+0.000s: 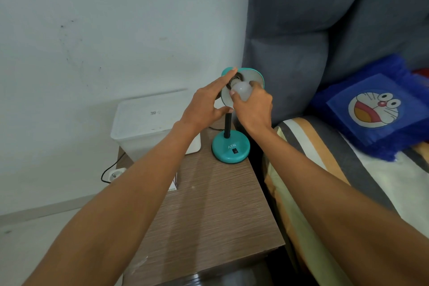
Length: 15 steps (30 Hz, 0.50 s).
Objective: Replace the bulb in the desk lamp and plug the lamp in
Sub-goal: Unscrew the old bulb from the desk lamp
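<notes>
A teal desk lamp stands at the far end of a wooden bedside table (209, 211), its round base (231, 147) carrying a black switch. Its shade (256, 76) is tipped toward me. My right hand (254, 109) is closed around a white bulb (242, 90) held at the socket inside the shade. My left hand (206, 104) holds the shade's left rim, fingers stretched along its edge and thumb under it. The lamp's white plug (115, 174) hangs on a black cord off the table's left side.
A white plastic box (148, 123) sits at the table's back left. A small carton (174, 184) shows under my left forearm. A grey headboard (325, 30) and a bed with a striped sheet and a blue cartoon cushion (376, 109) lie to the right.
</notes>
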Motion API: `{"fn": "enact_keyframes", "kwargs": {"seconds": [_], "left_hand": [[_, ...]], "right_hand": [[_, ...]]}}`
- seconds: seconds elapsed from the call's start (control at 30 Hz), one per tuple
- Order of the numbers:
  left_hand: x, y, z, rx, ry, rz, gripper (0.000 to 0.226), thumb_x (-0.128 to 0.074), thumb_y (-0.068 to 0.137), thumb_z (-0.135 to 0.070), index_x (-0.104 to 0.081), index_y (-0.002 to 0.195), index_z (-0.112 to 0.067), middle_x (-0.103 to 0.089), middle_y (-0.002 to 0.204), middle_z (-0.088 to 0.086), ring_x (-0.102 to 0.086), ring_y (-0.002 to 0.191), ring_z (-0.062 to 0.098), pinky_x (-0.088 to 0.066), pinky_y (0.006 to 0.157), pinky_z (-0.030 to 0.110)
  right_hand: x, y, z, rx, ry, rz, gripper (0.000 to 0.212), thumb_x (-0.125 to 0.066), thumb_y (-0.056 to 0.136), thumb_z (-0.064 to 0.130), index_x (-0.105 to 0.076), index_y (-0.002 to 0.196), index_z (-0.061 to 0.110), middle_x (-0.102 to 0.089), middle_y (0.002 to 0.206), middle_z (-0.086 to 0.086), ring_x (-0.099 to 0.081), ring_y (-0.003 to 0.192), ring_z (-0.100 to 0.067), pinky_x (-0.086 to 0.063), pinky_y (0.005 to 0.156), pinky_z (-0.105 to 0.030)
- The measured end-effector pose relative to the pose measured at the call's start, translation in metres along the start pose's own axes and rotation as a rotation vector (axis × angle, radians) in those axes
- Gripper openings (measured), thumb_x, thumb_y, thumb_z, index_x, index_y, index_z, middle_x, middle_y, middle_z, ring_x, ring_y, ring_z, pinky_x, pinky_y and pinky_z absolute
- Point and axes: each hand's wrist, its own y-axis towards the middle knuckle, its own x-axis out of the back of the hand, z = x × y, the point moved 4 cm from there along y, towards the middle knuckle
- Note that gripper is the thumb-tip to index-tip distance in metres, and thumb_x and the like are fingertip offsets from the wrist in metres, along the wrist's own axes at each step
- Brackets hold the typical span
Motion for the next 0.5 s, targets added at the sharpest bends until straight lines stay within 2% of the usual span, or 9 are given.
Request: {"fn": "enact_keyframes", "kwargs": {"seconds": [0.07,0.17,0.3,0.5], "left_hand": [[0.0007,-0.0007,0.0005,0.006,0.002,-0.001,0.101,-0.089,0.081,-0.011,-0.032,0.164,-0.023,-0.056,0.154,0.007,-0.06,0.135,0.019,-0.051,0.113,0.035],[0.0024,-0.0007,0.0005,0.008,0.014,-0.001,0.103,-0.09,0.081,-0.013,-0.031,0.164,-0.025,-0.056,0.154,0.006,-0.06,0.135,0.019,-0.051,0.113,0.033],[0.0017,-0.0001,-0.0007,0.015,0.003,0.006,0.101,-0.089,0.082,-0.014,-0.032,0.164,-0.026,-0.054,0.156,0.006,-0.059,0.136,0.021,-0.051,0.114,0.038],[0.0009,-0.0005,-0.0011,0.02,0.012,0.008,0.101,-0.088,0.082,-0.013,-0.031,0.164,-0.025,-0.054,0.156,0.007,-0.059,0.137,0.022,-0.051,0.114,0.037]], "right_hand": [[-0.0007,0.0026,0.0007,0.004,-0.035,0.028,0.058,-0.073,0.087,0.032,-0.052,0.136,0.011,-0.058,0.129,-0.013,-0.059,0.116,-0.031,-0.05,0.094,-0.039],[-0.0008,0.0029,0.0035,0.041,-0.061,0.068,0.064,-0.077,0.083,0.017,-0.048,0.141,0.019,-0.046,0.136,-0.012,-0.054,0.121,-0.03,-0.046,0.1,-0.036],[0.0002,0.0009,0.0019,0.084,-0.038,0.067,0.067,-0.079,0.081,0.021,-0.048,0.141,0.02,-0.047,0.137,-0.011,-0.053,0.121,-0.029,-0.045,0.101,-0.036],[0.0002,0.0017,-0.0005,0.208,-0.138,0.07,0.066,-0.077,0.08,0.007,-0.052,0.14,0.018,-0.051,0.138,-0.009,-0.055,0.121,-0.03,-0.047,0.101,-0.04]]}}
